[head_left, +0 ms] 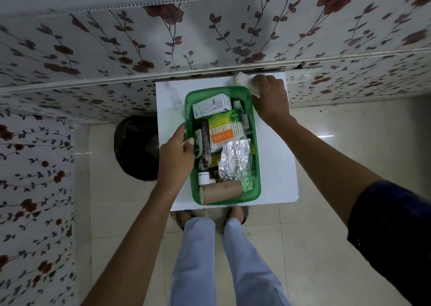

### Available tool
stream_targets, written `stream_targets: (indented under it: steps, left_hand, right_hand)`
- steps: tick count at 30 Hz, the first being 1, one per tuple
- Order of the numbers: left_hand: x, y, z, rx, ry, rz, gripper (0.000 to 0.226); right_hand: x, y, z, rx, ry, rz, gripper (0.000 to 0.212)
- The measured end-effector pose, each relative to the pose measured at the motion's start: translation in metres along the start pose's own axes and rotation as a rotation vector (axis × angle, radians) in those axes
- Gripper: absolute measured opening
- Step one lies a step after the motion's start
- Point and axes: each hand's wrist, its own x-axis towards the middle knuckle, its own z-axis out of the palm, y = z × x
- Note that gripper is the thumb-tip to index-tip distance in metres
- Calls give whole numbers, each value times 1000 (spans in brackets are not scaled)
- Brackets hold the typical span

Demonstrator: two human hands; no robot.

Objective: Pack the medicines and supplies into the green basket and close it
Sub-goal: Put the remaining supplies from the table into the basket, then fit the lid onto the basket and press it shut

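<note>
With the left hand [177, 156] gripping the near-full green plastic basket [255, 161] by its left rim, the right hand [270, 100], closed on a white soft item [242, 79] (perhaps cotton) behind the basket, should tuck it gently into a gap.

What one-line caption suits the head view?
Left hand steadies the packed green basket; right hand holds something white.

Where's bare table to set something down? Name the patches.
Widest bare stretch: the white table right of the green basket, below the right hand. A smaller patch lies at the far left corner, beyond the left hand. The basket itself is crowded: cotton swabs, foil strips, cardboard roll.
</note>
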Motion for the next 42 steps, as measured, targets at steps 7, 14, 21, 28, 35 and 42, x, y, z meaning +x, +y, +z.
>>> stream_targets:
  steps: [7,14,21,28,35,42]
  left_hand:
    - [1,8,-4,-80,-22,-72,37]
    - [-2,11,-6,-144,-23,-106,37]
    - [5,-5,-5,-15,-66,-67,20]
    - [4,-3,-5,176,-58,61,22]
    - [-5,-14,-36,84,8,65,23]
    - [4,-32,-88,112,121,37,23]
  right_hand:
    - [-13,5,-14,109,7,167,43]
    - [-90,-48,-64,365,174,96,39]
    - [-126,-81,-6,-127,130,-53,39]
    - [-121,-54,-32,301,224,63,23]
    - [-114,-10,-14,392,-192,503,40]
    - [-121,-40,34,190,-244,359,38]
